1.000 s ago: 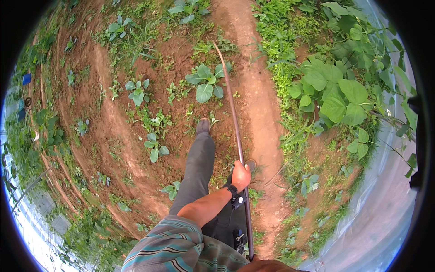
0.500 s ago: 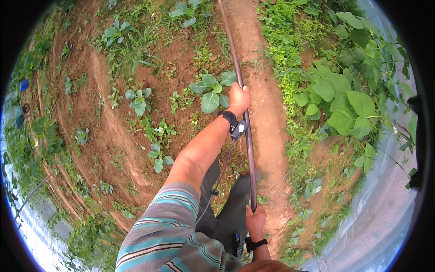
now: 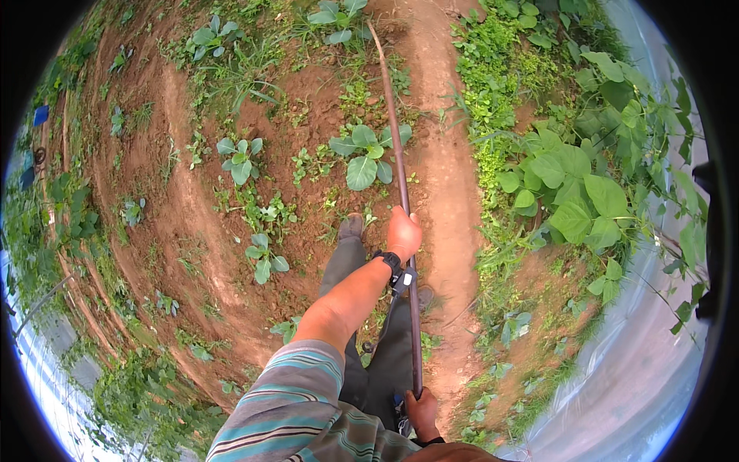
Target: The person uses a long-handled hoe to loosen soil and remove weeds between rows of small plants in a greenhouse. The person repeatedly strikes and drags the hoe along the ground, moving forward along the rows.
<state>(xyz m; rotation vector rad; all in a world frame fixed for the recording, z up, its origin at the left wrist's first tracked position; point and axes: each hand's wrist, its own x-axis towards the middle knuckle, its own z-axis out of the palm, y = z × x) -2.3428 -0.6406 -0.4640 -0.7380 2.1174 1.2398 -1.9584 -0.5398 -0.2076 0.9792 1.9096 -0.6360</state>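
Note:
A long brown tool handle runs from near my body up to the top of the view, where its far end bends down by a leafy plant. What sits on that end I cannot make out. My left hand, with a black watch on its wrist, is closed around the handle about midway. Lower down, close to my legs, my right hand grips the near end. Just ahead of my left hand, a broad-leaved blue-green seedling stands beside the handle.
Reddish soil with more seedlings and weeds spreads left. A bare dirt path runs along the handle's right. Beyond it are low weeds, a big-leaved vine and plastic sheeting. My shoe rests on the soil.
Both hands have drawn the handle back toward my body, and its far end has come into view. My left shoe now shows on the soil.

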